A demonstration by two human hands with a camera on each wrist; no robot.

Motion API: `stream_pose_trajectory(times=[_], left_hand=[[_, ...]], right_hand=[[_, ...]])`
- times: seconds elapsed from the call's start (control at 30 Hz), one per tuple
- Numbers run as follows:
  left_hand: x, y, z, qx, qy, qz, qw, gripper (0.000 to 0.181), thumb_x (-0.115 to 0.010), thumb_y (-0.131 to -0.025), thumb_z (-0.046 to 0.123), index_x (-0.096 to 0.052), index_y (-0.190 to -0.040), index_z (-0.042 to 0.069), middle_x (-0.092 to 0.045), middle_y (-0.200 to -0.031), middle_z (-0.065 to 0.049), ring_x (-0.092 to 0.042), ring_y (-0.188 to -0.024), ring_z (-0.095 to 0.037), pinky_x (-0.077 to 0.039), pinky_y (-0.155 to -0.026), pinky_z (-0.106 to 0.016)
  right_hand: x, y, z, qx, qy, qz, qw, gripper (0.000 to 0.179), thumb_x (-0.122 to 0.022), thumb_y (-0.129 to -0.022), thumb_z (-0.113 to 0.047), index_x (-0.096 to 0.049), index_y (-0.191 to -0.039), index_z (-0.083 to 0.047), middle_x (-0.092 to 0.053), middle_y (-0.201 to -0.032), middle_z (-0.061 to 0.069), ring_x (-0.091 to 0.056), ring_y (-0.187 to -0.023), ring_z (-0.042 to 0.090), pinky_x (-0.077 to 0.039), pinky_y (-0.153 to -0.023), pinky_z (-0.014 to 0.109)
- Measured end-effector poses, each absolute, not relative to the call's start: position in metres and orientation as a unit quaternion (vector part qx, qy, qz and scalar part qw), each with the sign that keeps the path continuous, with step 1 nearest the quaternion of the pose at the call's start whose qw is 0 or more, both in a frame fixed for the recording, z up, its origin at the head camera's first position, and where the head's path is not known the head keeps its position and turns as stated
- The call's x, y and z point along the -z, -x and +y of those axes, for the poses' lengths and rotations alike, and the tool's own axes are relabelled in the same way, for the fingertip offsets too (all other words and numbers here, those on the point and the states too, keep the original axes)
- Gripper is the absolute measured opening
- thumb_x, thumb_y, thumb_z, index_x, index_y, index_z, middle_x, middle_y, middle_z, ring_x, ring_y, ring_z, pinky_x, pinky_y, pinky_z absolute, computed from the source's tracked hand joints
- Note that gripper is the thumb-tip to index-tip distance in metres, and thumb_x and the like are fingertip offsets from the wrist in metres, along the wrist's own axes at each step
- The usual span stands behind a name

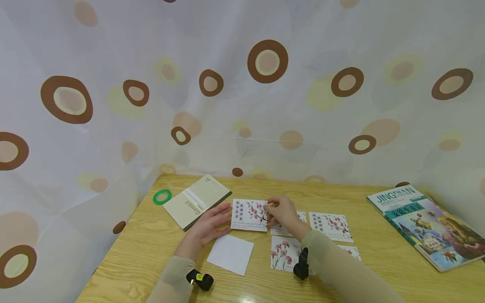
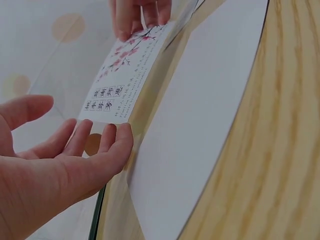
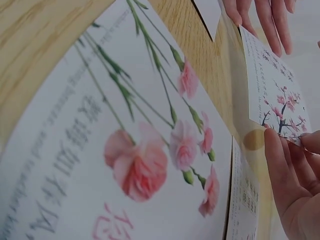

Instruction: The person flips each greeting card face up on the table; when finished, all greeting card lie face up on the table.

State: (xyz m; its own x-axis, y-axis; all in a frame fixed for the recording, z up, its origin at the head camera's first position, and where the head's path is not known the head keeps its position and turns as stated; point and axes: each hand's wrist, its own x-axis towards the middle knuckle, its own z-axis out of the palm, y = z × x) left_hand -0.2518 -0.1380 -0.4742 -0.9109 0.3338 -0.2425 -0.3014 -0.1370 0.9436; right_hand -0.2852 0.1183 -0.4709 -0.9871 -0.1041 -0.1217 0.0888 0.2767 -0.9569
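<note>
A greeting card (image 1: 244, 215) with pink blossoms and dark Chinese characters is held tilted up from the table in the head view. My right hand (image 1: 284, 213) pinches its right edge, thumb on the printed face. On the opposite side, my left hand (image 1: 207, 224) has its fingertips right at the card's left edge, the thumb spread apart, as the left wrist view shows. A blank white card (image 1: 231, 254) lies just below the left hand. Under the right forearm is a carnation card (image 1: 281, 252), partly covered by the wrist.
More blossom cards, such as one on the right (image 1: 331, 226), lie in rows on the wooden table (image 1: 140, 256). Behind the left hand are a notebook (image 1: 197, 200) and a green tape roll (image 1: 162, 197). A magazine (image 1: 428, 227) lies at far right. Patterned cloth (image 1: 227, 113) hangs behind.
</note>
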Motion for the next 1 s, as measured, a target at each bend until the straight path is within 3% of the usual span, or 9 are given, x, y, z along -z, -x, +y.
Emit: stream_pose_trajectory(times=[0.17, 0.4, 0.63, 1.0], left_hand=[[0.4726, 0.2517, -0.1372, -0.754, -0.011, 0.62, 0.217, 0.053, -0.044, -0.103, 0.004, -0.029, -0.154, 0.001, -0.027, -0.161, -0.017, -0.048, -0.12, -0.021, -0.046, -0.1, -0.038], [0.4716, 0.2517, -0.1369, -0.753, -0.004, 0.62, 0.22, 0.053, -0.044, -0.103, 0.005, -0.03, -0.154, 0.002, -0.027, -0.161, -0.017, -0.049, -0.119, -0.02, -0.045, -0.1, -0.039], [0.4727, 0.2532, -0.1383, -0.751, 0.0, 0.621, 0.222, 0.051, -0.043, -0.105, 0.01, -0.032, -0.154, 0.003, -0.028, -0.161, -0.016, -0.044, -0.127, -0.026, -0.038, -0.111, -0.05], [0.4749, 0.2553, -0.1378, -0.757, 0.022, 0.615, 0.22, 0.05, -0.042, -0.105, 0.013, -0.033, -0.153, 0.004, -0.03, -0.16, -0.016, -0.039, -0.138, -0.036, -0.035, -0.113, -0.055]], right_hand=[[0.4708, 0.2855, 0.1179, 0.586, 0.007, 0.806, 0.076, 0.041, -0.068, -0.091, -0.001, -0.059, -0.131, 0.002, -0.067, -0.082, 0.014, -0.065, -0.059, 0.022, -0.06, -0.056, 0.04], [0.4712, 0.285, 0.116, 0.565, 0.013, 0.823, 0.058, 0.035, -0.072, -0.086, 0.002, -0.065, -0.12, -0.003, -0.068, -0.079, 0.014, -0.066, -0.057, 0.026, -0.059, -0.052, 0.038], [0.4755, 0.2876, 0.1136, 0.523, 0.019, 0.851, 0.038, 0.028, -0.074, -0.085, 0.001, -0.068, -0.112, -0.003, -0.064, -0.081, 0.01, -0.066, -0.058, 0.021, -0.058, -0.051, 0.032], [0.4754, 0.291, 0.1105, 0.496, 0.014, 0.867, 0.053, 0.036, -0.075, -0.083, 0.003, -0.068, -0.118, -0.001, -0.066, -0.086, 0.011, -0.066, -0.057, 0.017, -0.058, -0.054, 0.028]])
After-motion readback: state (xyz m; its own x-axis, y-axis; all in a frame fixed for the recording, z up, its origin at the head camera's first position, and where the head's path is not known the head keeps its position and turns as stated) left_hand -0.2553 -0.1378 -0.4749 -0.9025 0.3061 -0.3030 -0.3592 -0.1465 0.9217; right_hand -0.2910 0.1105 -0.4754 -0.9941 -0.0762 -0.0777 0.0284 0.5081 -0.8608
